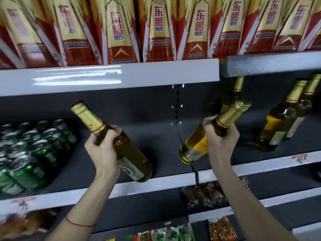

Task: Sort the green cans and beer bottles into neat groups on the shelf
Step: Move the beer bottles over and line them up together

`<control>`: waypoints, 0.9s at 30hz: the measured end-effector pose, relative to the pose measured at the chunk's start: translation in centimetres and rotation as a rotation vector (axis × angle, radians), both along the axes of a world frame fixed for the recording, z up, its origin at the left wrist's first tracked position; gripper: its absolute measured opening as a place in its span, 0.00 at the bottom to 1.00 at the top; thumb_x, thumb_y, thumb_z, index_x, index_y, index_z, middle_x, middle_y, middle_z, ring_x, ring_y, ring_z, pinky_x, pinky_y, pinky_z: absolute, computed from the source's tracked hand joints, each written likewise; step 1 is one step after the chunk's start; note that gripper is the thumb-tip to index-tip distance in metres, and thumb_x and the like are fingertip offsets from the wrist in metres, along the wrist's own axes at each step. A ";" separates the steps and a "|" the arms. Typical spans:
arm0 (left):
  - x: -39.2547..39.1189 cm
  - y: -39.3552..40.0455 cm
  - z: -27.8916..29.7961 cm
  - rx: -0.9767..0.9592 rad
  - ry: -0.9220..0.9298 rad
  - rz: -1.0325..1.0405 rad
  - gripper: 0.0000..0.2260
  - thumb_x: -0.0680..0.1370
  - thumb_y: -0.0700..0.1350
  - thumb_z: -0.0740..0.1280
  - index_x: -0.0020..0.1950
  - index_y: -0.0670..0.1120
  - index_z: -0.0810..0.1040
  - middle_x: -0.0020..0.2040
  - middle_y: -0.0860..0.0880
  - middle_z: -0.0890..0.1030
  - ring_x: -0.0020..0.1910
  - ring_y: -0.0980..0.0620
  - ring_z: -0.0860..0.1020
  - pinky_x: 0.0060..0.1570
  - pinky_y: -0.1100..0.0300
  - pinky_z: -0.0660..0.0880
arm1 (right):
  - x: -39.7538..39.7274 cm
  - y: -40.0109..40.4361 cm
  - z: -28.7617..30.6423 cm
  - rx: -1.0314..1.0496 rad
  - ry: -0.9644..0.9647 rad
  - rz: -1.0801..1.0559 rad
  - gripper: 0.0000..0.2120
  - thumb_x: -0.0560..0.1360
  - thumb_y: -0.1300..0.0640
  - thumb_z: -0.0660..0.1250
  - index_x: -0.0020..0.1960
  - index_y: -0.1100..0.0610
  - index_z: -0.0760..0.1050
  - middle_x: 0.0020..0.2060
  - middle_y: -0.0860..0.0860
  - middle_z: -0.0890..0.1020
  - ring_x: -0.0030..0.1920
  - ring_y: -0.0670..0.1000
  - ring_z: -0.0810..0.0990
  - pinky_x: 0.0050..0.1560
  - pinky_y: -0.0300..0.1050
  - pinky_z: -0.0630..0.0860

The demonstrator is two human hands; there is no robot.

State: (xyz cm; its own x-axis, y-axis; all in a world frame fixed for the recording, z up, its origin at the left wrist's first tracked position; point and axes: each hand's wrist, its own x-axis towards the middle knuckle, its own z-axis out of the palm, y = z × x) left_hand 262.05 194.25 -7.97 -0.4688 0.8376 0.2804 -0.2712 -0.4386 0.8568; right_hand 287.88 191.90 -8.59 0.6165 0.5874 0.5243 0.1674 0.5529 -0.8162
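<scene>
My left hand (102,148) grips the neck of an amber beer bottle (133,159) with gold foil, tilted, its base near the front edge of the dark shelf (156,136). My right hand (220,141) holds a second gold-foiled beer bottle (194,146), lifted and tilted over the gap between two shelf sections. Several green cans (31,153) stand packed at the shelf's left end. Three more beer bottles (281,119) stand on the right section, one of them (234,96) behind the bottle in my right hand.
Red and gold drink cartons (158,32) fill the upper shelf, whose grey front lip (107,79) hangs low over the bottles. Snack packets (205,195) lie on the lower shelves. A red price tag (299,158) sits on the right shelf edge.
</scene>
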 end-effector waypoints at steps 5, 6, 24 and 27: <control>-1.4 -2.7 0.0 0.024 -0.016 0.062 0.03 0.66 0.45 0.73 0.37 0.50 0.85 0.35 0.56 0.82 0.36 0.56 0.79 0.38 0.61 0.76 | -1.9 -2.7 1.1 0.041 -0.067 0.053 0.03 0.72 0.63 0.69 0.45 0.60 0.81 0.38 0.42 0.84 0.43 0.42 0.81 0.49 0.32 0.76; -1.9 -3.2 0.1 0.027 -0.021 0.068 0.03 0.66 0.45 0.73 0.38 0.50 0.85 0.35 0.55 0.82 0.36 0.54 0.78 0.39 0.59 0.77 | -2.5 -3.2 1.3 0.053 -0.078 0.070 0.03 0.72 0.63 0.69 0.45 0.61 0.81 0.39 0.43 0.84 0.44 0.42 0.82 0.49 0.32 0.75; -29.1 -16.1 -0.6 0.042 0.160 0.352 0.04 0.66 0.47 0.75 0.39 0.51 0.86 0.38 0.49 0.84 0.42 0.42 0.80 0.46 0.41 0.78 | -34.0 -7.8 0.7 0.034 -0.148 0.777 0.04 0.72 0.66 0.70 0.44 0.58 0.79 0.41 0.57 0.84 0.43 0.55 0.84 0.47 0.47 0.81; -36.3 -18.7 -0.7 0.035 0.202 0.437 0.03 0.67 0.46 0.75 0.40 0.50 0.85 0.39 0.43 0.82 0.42 0.33 0.81 0.46 0.35 0.79 | -42.0 -8.9 0.5 0.029 -0.142 0.898 0.03 0.72 0.66 0.70 0.44 0.60 0.79 0.40 0.57 0.83 0.41 0.49 0.83 0.43 0.40 0.80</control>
State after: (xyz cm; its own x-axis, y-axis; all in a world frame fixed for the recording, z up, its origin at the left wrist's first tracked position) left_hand 225.72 175.58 -8.63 -0.7082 0.5627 0.4263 0.1148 -0.5040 0.8560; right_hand 245.90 183.00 -8.05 -0.1388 0.8009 0.5825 -0.2384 0.5439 -0.8046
